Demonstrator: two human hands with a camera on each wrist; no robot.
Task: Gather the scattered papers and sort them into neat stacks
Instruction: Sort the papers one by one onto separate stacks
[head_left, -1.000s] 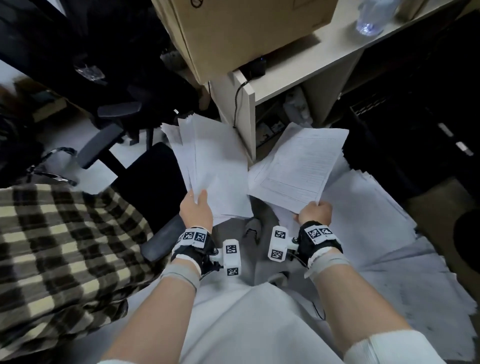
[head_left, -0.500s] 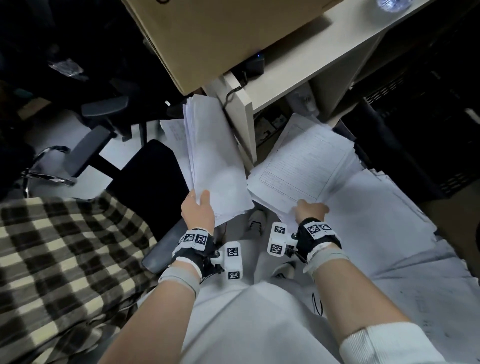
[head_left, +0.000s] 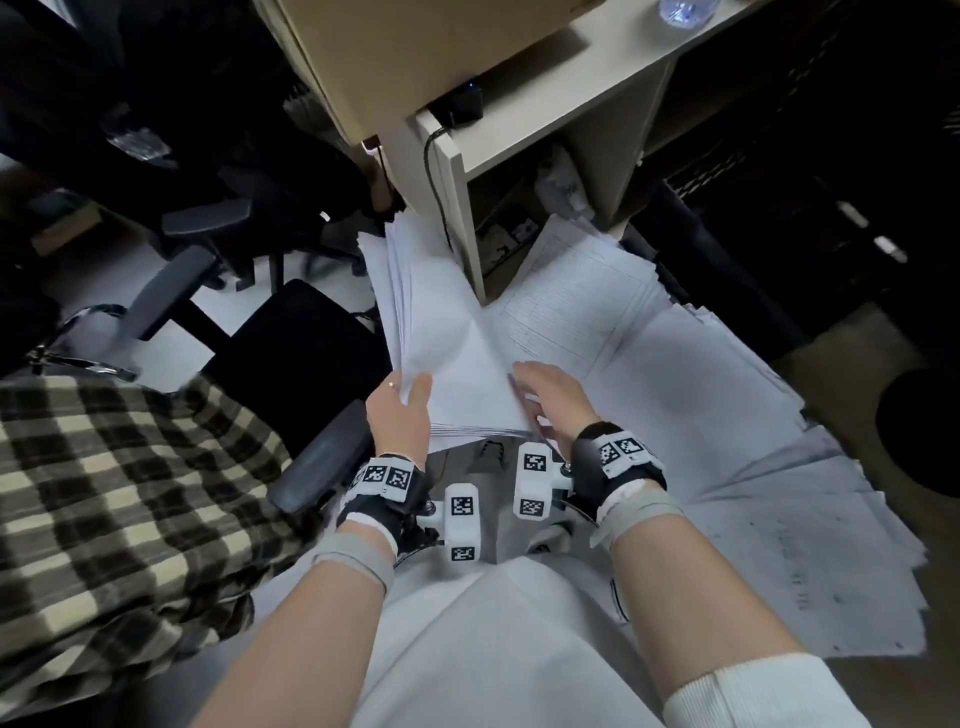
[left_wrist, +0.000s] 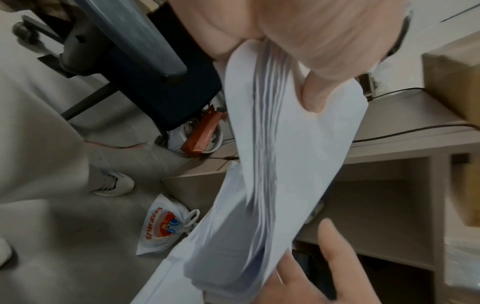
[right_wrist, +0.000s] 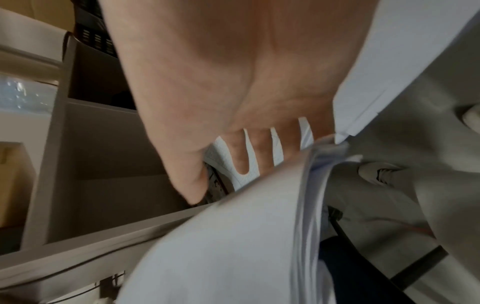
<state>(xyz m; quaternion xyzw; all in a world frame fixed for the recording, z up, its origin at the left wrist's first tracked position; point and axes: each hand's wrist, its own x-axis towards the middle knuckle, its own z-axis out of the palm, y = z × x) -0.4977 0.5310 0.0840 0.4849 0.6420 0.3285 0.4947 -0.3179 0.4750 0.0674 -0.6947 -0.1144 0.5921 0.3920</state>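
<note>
A: Bundle of papers (head_left: 441, 332) sits in the left hand (head_left: 400, 410), thumb over the top sheet, fingers curled beneath, above the lap.

B: Right hand (head_left: 553, 397)?

A: Spread, fingers straight, holding nothing, beside the bundle and over the printed sheet (head_left: 571, 306) on the pile (head_left: 727, 415).

B: Risk?

A: Edges are fanned. A one-corner grip likely lets sheets slide out.

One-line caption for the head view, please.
Left hand grips a sheaf of papers while the open right hand reaches to its edge, above a spread pile by a shelf.
</note>
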